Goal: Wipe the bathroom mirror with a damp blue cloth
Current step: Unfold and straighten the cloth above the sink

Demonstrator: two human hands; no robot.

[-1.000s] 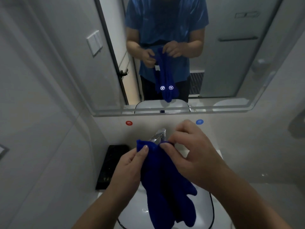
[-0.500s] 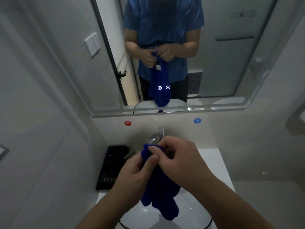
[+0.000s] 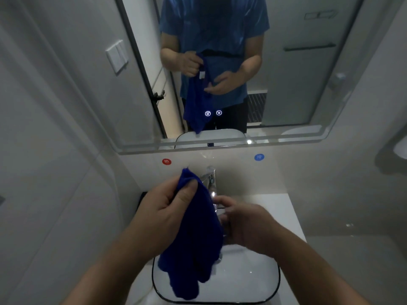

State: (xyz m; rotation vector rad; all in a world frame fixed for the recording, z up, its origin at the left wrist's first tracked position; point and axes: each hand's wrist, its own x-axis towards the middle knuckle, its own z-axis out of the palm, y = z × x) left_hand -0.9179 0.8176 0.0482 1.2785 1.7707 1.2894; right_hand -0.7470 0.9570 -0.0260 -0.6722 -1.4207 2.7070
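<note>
The blue cloth [image 3: 199, 234] hangs bunched over the white sink basin [image 3: 259, 285]. My left hand [image 3: 163, 214] grips its top corner between thumb and fingers. My right hand [image 3: 246, 225] sits just right of the cloth with fingers loosely extended, its fingertips hidden behind the cloth; the mirror's reflection shows it open beside the cloth. The bathroom mirror [image 3: 297, 84] fills the wall above, with two lit touch icons near its lower middle.
A chrome faucet [image 3: 210, 179] rises behind the cloth. Red [image 3: 166, 161] and blue [image 3: 259, 157] round stickers mark the wall under the mirror. A black tray [image 3: 142, 198] lies left of the basin. The white counter [image 3: 284, 208] extends right.
My right hand has let go of the cloth's top and dropped lower to its right side. My left hand now holds the cloth alone, raised a little.
</note>
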